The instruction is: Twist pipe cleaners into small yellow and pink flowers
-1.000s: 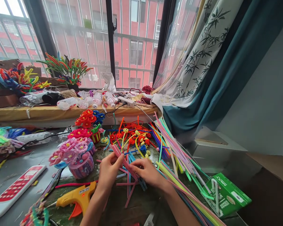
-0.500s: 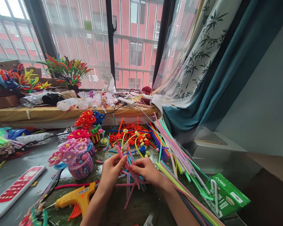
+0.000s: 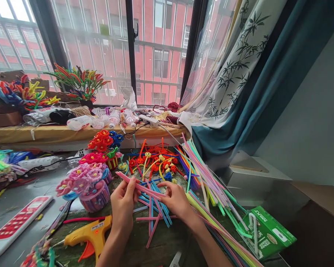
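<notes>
Several pink pipe cleaners (image 3: 145, 190) lie bundled between my two hands, slanting down from left to right. My left hand (image 3: 124, 198) is closed on the bundle near its upper left end, thumb on top. At the other end, my right hand (image 3: 176, 199) pinches the bundle between thumb and fingers. Below them on the table, blue pipe cleaner pieces (image 3: 164, 214) lie in a loose crossed pile with a few pink pieces (image 3: 153, 231). A yellow hot glue gun (image 3: 96, 233) rests left of my left forearm. Scissors (image 3: 176, 259) show partly at the bottom edge.
Long pastel pipe cleaners (image 3: 208, 174) spread along the right, beside a green box (image 3: 269, 231). Finished pipe cleaner flowers in a striped pot (image 3: 96, 198) stand left, near a red and white remote-like object (image 3: 19, 226). Small red and yellow flowers (image 3: 156, 159) lie behind my hands.
The pink bundle has turned from steep to nearly level. My left hand has shifted left, away from my right hand, and the blue pieces beneath are more exposed.
</notes>
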A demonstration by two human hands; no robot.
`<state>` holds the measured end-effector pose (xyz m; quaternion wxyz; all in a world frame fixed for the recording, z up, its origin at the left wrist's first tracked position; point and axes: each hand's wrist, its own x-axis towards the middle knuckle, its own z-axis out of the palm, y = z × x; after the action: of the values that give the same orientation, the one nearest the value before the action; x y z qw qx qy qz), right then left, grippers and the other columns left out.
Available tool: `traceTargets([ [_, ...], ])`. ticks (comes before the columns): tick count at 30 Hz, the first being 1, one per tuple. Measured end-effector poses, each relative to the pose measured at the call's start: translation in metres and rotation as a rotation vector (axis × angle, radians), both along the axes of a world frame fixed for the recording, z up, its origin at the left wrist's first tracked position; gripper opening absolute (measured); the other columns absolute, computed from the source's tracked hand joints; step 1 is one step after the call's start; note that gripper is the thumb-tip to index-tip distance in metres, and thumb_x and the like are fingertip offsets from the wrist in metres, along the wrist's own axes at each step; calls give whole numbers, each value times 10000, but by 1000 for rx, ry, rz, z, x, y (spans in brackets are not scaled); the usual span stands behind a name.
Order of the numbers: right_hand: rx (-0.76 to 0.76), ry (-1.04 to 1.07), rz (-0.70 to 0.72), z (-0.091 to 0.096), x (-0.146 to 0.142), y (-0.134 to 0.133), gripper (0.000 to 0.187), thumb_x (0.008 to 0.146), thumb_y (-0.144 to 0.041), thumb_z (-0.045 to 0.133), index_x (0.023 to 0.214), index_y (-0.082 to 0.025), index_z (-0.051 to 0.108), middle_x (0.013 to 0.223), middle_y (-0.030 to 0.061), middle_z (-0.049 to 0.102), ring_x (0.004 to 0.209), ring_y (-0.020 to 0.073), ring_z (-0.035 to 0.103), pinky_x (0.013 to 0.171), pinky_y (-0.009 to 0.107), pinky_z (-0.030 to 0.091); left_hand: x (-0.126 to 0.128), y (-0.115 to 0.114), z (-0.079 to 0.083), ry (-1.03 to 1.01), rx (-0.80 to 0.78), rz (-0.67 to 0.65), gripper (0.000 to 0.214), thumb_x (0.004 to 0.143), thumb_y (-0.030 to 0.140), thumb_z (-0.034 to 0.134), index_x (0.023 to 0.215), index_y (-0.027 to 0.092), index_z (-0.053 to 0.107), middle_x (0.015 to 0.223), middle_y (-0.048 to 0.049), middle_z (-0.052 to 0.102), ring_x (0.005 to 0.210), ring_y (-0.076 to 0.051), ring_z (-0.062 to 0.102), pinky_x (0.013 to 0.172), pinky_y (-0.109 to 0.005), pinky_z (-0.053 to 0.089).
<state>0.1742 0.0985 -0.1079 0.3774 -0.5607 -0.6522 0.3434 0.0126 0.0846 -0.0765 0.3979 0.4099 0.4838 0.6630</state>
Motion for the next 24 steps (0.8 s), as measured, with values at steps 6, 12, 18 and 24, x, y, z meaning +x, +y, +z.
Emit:
traceTargets([
  [6,-97,572,339,18,-2,-10,458,632,-434,806,972,-155,679,642,-40,530,548,88,427,520,206,348,11,-5,1,-62,-24,-128,370,685,474,705,735,112,643,511,11,586,388,-67,410,372,-175,307],
  [12,-75,665,229,15,0,-8,473,710,-582,703,758,-112,667,546,-4,578,448,91,495,436,207,367,10,-6,2,-52,-5,-116,394,673,495,730,748,114,667,495,24,583,392,-69,417,368,-174,309],
  [18,-71,643,298,9,-1,-5,487,753,-590,654,697,-106,674,521,19,604,408,109,556,385,199,382,8,-5,0,-22,13,-117,378,647,501,750,697,137,660,551,0,635,406,-94,467,375,-200,350],
  [24,-98,591,289,9,-1,-7,513,756,-605,641,760,-97,711,498,0,579,352,84,502,339,188,339,10,-5,-1,13,7,-149,346,666,476,744,691,138,670,556,-16,652,413,-108,500,378,-200,386],
])
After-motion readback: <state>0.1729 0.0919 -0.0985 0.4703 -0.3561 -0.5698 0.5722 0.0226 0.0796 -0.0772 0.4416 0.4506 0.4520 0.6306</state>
